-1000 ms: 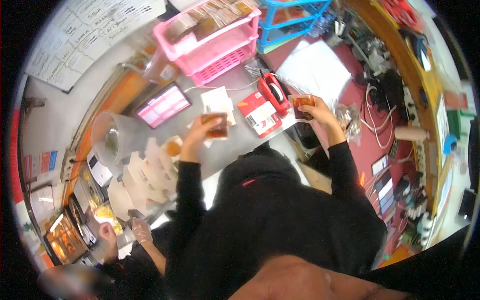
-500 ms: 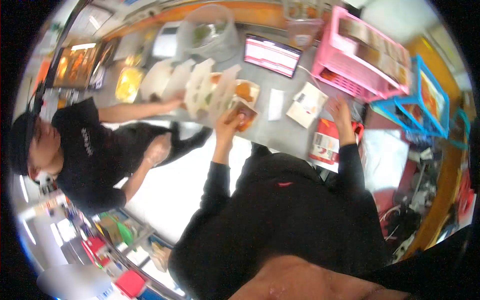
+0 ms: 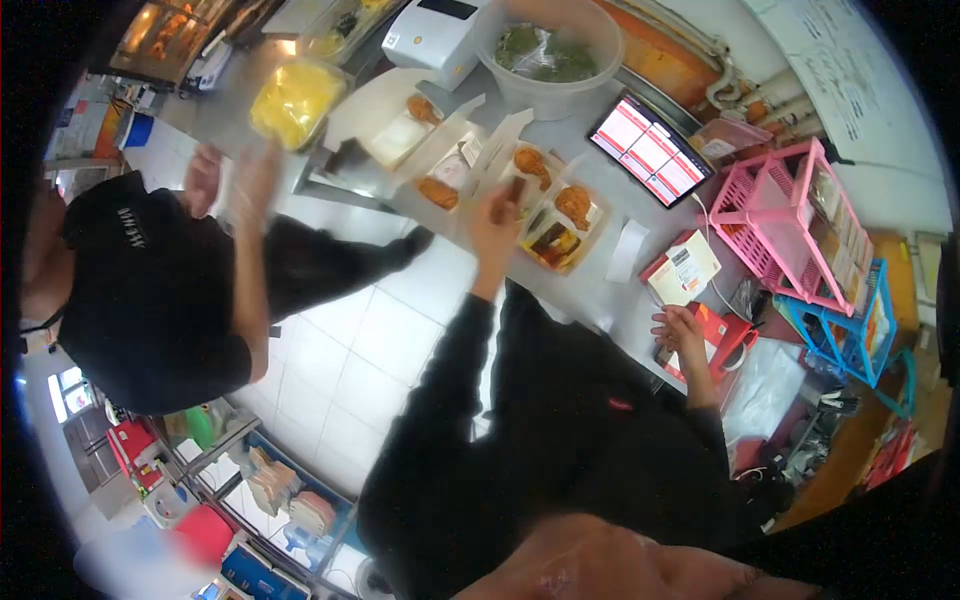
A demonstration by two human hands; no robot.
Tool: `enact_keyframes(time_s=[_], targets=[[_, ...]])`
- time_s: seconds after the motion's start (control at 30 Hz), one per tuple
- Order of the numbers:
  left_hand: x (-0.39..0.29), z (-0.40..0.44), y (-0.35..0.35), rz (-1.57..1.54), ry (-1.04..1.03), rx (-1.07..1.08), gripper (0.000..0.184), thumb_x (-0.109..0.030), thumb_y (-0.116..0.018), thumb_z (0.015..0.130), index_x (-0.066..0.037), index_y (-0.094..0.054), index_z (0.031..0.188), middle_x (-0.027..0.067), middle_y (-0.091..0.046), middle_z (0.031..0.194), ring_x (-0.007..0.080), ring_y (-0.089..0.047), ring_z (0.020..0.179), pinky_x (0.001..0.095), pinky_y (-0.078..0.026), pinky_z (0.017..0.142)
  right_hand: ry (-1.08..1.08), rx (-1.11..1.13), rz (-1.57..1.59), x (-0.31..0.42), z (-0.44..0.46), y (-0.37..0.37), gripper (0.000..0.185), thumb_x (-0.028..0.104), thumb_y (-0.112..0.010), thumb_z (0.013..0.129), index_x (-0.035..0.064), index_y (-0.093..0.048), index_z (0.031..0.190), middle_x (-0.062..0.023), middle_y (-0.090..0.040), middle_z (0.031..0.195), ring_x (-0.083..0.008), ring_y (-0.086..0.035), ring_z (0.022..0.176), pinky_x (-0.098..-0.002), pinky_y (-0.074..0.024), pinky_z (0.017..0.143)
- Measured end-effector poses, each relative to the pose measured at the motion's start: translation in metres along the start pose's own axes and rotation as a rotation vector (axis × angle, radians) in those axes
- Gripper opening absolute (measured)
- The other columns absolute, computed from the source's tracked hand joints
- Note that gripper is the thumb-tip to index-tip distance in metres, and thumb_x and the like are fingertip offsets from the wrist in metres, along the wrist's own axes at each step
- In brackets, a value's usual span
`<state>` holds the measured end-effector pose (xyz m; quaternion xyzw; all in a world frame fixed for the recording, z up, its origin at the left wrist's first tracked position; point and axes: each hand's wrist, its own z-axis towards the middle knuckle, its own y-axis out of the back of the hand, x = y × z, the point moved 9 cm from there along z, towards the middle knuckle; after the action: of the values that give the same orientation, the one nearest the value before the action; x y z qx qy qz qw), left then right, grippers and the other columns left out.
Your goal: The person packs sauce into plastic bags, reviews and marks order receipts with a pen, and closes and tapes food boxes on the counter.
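My left hand is above the counter with its fingers closed on a small brown packet. Beside it is an open takeaway box with fried chicken in one compartment and dark and yellow pieces, perhaps sachets, in another. Further left, more open boxes hold fried chicken and a white wrapped item. My right hand is open with bent, parted fingers. It hovers by a red-and-white package and just below a cream printed box.
A tablet, a clear tub of greens and a white printer line the counter's back. Pink baskets and a blue rack stand right. A co-worker is left, near a yellow-filled container.
The view has turned and sharpened. The co-worker's hand has drawn back from the boxes. My left hand has lifted off the nearest box's front compartment. My right hand still hovers by the red-and-white package.
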<state>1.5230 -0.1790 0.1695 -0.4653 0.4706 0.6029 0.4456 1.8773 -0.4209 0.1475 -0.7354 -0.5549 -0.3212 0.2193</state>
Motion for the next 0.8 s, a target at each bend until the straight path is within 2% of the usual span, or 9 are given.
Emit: enact_keyframes(time_s=[0.2, 0.3, 0.37, 0.43, 0.53, 0.63, 0.7, 0.77, 0.8], targets=[[0.025, -0.058, -0.066, -0.353, 0.206, 0.264, 0.028, 0.006, -0.054, 0.085, -0.004, -0.062, 0.110, 0.0080, -0.065, 0.108, 0.0150, -0.061, 0.099, 0.0287, -0.047, 0.087, -0.037, -0.008, -0.070, 0.009, 0.013, -0.037, 0.031, 0.025, -0.053, 0.093, 0.0047, -0.055, 0.117, -0.0116, -0.065, 0.105, -0.0199, -0.065, 0.083, -0.0298, -0.0516, 0.072], [0.039, -0.044, -0.060, -0.324, 0.259, 0.254, 0.022, 0.008, -0.051, 0.087, 0.003, -0.058, 0.106, 0.0093, -0.064, 0.103, 0.0161, -0.062, 0.097, 0.0280, -0.047, 0.089, -0.041, 0.025, -0.049, 0.008, 0.014, -0.063, 0.031, 0.028, -0.053, 0.094, 0.0052, -0.054, 0.116, -0.0102, -0.065, 0.101, -0.0181, -0.064, 0.082, -0.0288, -0.0516, 0.072], [0.063, -0.018, -0.042, -0.241, 0.250, 0.146, 0.021, 0.007, -0.054, 0.086, 0.003, -0.058, 0.106, 0.0093, -0.063, 0.106, 0.0166, -0.061, 0.099, 0.0294, -0.048, 0.089, -0.029, 0.057, -0.054, 0.008, 0.012, -0.074, 0.031, 0.028, -0.053, 0.094, 0.0050, -0.054, 0.116, -0.0102, -0.064, 0.102, -0.0179, -0.064, 0.083, -0.0290, -0.0517, 0.072], [0.033, 0.012, -0.028, -0.306, 0.176, 0.066, 0.026, -0.001, -0.058, 0.088, -0.003, -0.057, 0.114, 0.0109, -0.063, 0.108, 0.0193, -0.060, 0.102, 0.0307, -0.046, 0.089, -0.023, 0.067, -0.044, 0.006, 0.009, -0.080, 0.031, 0.026, -0.053, 0.094, 0.0044, -0.055, 0.116, -0.0109, -0.064, 0.102, -0.0182, -0.064, 0.083, -0.0296, -0.0517, 0.073], [0.088, 0.031, -0.055, -0.009, 0.109, 0.362, 0.031, -0.009, -0.059, 0.090, -0.002, -0.053, 0.120, 0.0135, -0.061, 0.114, 0.0215, -0.059, 0.104, 0.0322, -0.046, 0.089, -0.051, 0.107, -0.022, -0.002, 0.003, -0.084, 0.029, 0.023, -0.053, 0.094, 0.0055, -0.055, 0.117, -0.0100, -0.064, 0.106, -0.0185, -0.062, 0.089, -0.0329, -0.0505, 0.077], [-0.022, 0.034, -0.024, 0.372, -0.401, 0.082, 0.034, -0.016, -0.057, 0.092, 0.000, -0.052, 0.122, 0.0158, -0.061, 0.116, 0.0239, -0.059, 0.104, 0.0336, -0.046, 0.089, -0.043, 0.269, -0.167, -0.017, -0.009, -0.088, 0.032, 0.027, -0.053, 0.095, 0.0083, -0.054, 0.120, -0.0065, -0.062, 0.112, -0.0182, -0.059, 0.100, -0.0360, -0.0482, 0.084], [-0.067, 0.017, 0.000, 0.137, -0.275, 0.074, 0.034, -0.023, -0.057, 0.093, 0.000, -0.055, 0.118, 0.0162, -0.060, 0.120, 0.0260, -0.058, 0.107, 0.0355, -0.044, 0.092, 0.006, 0.397, -0.267, -0.031, -0.032, -0.095, 0.043, 0.033, -0.052, 0.095, 0.0115, -0.048, 0.132, -0.0055, -0.057, 0.124, -0.0196, -0.052, 0.112, -0.0377, -0.0426, 0.094], [-0.060, -0.030, 0.003, 0.028, -0.195, 0.321, 0.035, -0.023, -0.058, 0.092, -0.001, -0.056, 0.119, 0.0162, -0.057, 0.123, 0.0269, -0.051, 0.118, 0.0374, -0.037, 0.100, -0.024, 0.464, -0.136, -0.043, -0.059, -0.102, 0.049, 0.034, -0.050, 0.096, 0.0116, -0.043, 0.138, -0.0057, -0.052, 0.131, -0.0186, -0.048, 0.119, -0.0352, -0.0393, 0.097], [-0.052, -0.061, -0.007, 0.046, -0.134, 0.565, 0.036, -0.022, -0.058, 0.092, -0.002, -0.055, 0.122, 0.0152, -0.056, 0.125, 0.0274, -0.050, 0.119, 0.0374, -0.036, 0.102, -0.104, 0.467, -0.075, -0.053, -0.060, -0.094, 0.055, 0.035, -0.053, 0.093, 0.0122, -0.040, 0.142, -0.0061, -0.050, 0.134, -0.0196, -0.047, 0.119, -0.0353, -0.0410, 0.094]])
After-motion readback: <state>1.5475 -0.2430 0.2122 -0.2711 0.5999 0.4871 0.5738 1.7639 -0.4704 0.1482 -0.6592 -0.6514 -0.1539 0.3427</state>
